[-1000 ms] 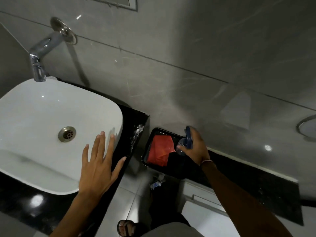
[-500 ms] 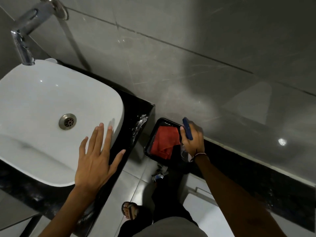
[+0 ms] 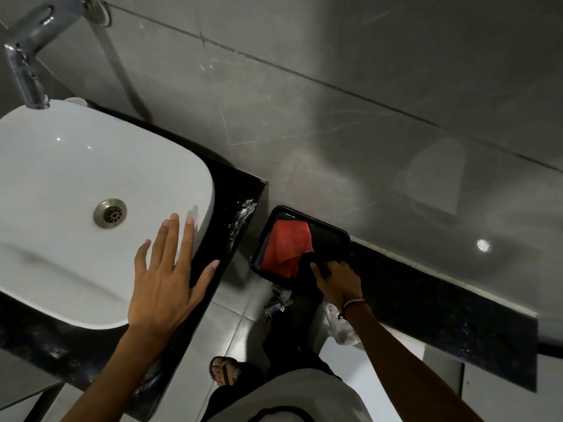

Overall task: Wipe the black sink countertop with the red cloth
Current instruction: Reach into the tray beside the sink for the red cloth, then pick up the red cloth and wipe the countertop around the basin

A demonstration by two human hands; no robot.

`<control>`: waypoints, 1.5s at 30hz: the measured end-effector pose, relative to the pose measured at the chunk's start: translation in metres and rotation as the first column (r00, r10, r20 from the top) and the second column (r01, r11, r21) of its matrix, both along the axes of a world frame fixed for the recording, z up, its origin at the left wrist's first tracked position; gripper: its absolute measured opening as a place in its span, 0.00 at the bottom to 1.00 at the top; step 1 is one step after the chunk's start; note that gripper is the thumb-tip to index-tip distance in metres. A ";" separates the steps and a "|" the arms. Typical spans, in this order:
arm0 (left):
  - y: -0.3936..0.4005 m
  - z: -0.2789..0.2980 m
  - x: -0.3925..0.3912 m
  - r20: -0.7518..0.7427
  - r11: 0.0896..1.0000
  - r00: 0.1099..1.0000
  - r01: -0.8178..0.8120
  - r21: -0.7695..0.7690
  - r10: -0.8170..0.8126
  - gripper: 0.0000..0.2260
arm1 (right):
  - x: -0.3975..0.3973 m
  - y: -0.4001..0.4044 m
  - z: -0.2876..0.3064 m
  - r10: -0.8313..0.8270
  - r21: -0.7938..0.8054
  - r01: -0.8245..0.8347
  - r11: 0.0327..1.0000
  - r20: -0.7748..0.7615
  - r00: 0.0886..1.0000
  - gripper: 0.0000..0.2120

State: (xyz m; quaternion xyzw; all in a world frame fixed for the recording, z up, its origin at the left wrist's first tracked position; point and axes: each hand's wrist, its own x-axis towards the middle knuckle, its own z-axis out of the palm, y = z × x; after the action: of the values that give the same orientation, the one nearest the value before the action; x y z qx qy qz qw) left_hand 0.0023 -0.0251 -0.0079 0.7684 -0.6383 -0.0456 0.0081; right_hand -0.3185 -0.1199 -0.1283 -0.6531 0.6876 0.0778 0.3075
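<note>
The red cloth (image 3: 288, 248) lies crumpled in a black tray (image 3: 335, 229), low to the right of the black countertop (image 3: 213, 278). A white wet streak (image 3: 242, 214) marks the countertop's right edge. My left hand (image 3: 164, 278) rests flat, fingers spread, across the white basin's (image 3: 76, 166) rim and the countertop. My right hand (image 3: 336, 281) is at the tray's near corner, just right of the cloth and not touching it. It is closed on the dark head of a spray bottle (image 3: 341, 327), whose clear body shows below my wrist.
A chrome faucet (image 3: 24, 56) overhangs the basin at top left, above the drain (image 3: 110, 213). A black ledge (image 3: 441, 315) runs right along the grey tiled wall. My sandalled foot (image 3: 225, 370) and a small shiny object (image 3: 278, 303) are on the floor tiles.
My right hand has dropped with the spray bottle from above the tray's far side to its near corner. The view has tilted downward. My left hand has stayed put.
</note>
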 end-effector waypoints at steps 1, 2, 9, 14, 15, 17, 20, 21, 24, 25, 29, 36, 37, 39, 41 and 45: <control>0.000 0.000 0.000 -0.005 1.000 1.000 -0.001 -0.001 0.001 0.37 | 0.002 0.000 0.001 0.009 -0.026 -0.010 1.000 -0.009 1.000 0.28; 0.000 0.000 0.000 -0.006 1.000 1.000 -0.001 0.000 0.001 0.37 | 0.004 -0.001 0.002 0.025 -0.036 -0.026 0.999 -0.021 0.999 0.28; -0.001 0.002 0.000 -0.010 1.000 1.000 -0.006 -0.003 0.006 0.38 | 0.013 -0.010 0.021 0.031 -0.374 -0.013 0.927 0.043 0.999 0.23; -0.003 0.001 0.001 -0.037 1.000 0.999 -0.014 -0.002 0.014 0.39 | 0.009 -0.035 0.033 -0.004 -0.530 0.168 0.831 0.297 0.955 0.20; -0.002 0.002 0.001 -0.040 1.000 0.999 -0.014 0.001 0.014 0.39 | 0.008 -0.039 0.031 -0.008 -0.519 0.172 0.838 0.302 0.953 0.22; -0.002 0.002 0.001 -0.046 1.000 0.999 -0.013 0.005 0.014 0.39 | 0.005 -0.046 0.027 -0.041 -0.444 0.186 0.876 0.317 0.948 0.27; -0.002 0.004 0.001 -0.044 1.000 0.999 -0.015 0.005 0.015 0.39 | 0.003 -0.049 0.020 -0.058 -0.394 0.207 0.895 0.359 0.932 0.34; -0.002 0.005 0.000 -0.042 1.000 0.999 -0.013 0.007 0.013 0.39 | 0.003 -0.047 0.018 -0.053 -0.400 0.212 0.891 0.374 0.926 0.35; -0.002 0.005 0.001 -0.038 1.000 0.999 -0.005 0.017 0.005 0.40 | -0.001 -0.029 0.011 -0.098 -0.370 0.273 0.888 0.428 0.899 0.40; -0.001 0.005 0.002 -0.038 1.000 0.999 -0.004 0.022 0.005 0.40 | -0.003 -0.018 0.006 -0.148 -0.346 0.302 0.888 0.406 0.902 0.43; -0.006 0.005 0.003 -0.006 0.999 1.000 0.012 0.034 -0.011 0.41 | -0.001 0.041 -0.015 -0.423 -0.198 0.526 0.827 0.396 0.815 0.37; -0.018 0.001 0.007 -0.045 0.999 0.998 0.047 0.023 -0.046 0.40 | 0.062 0.034 -0.031 -0.655 0.254 0.611 0.750 0.419 0.629 0.14; -0.018 0.001 0.007 -0.056 0.999 0.997 0.045 0.022 -0.044 0.40 | 0.072 0.021 -0.029 -0.682 0.258 0.642 0.722 0.422 0.597 0.16; -0.018 0.001 0.007 -0.076 0.999 0.996 0.038 0.021 -0.036 0.40 | 0.088 -0.002 -0.024 -0.756 0.281 0.715 0.641 0.392 0.524 0.19; -0.019 0.002 0.007 -0.093 0.999 0.995 0.022 0.023 -0.019 0.39 | 0.101 -0.016 -0.022 -0.840 0.317 0.788 0.527 0.335 0.427 0.23; -0.020 0.001 0.008 -0.128 1.000 0.992 -0.006 0.020 0.008 0.39 | 0.120 -0.026 -0.018 -0.904 0.297 0.871 0.392 0.298 0.306 0.22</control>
State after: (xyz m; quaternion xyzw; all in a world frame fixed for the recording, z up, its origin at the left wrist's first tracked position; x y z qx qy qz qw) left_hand 0.0107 -0.0451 -0.0065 0.7661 -0.6333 -0.1013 0.0418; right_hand -0.1988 -0.1460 -0.1459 -0.1534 0.8458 -0.2174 0.4624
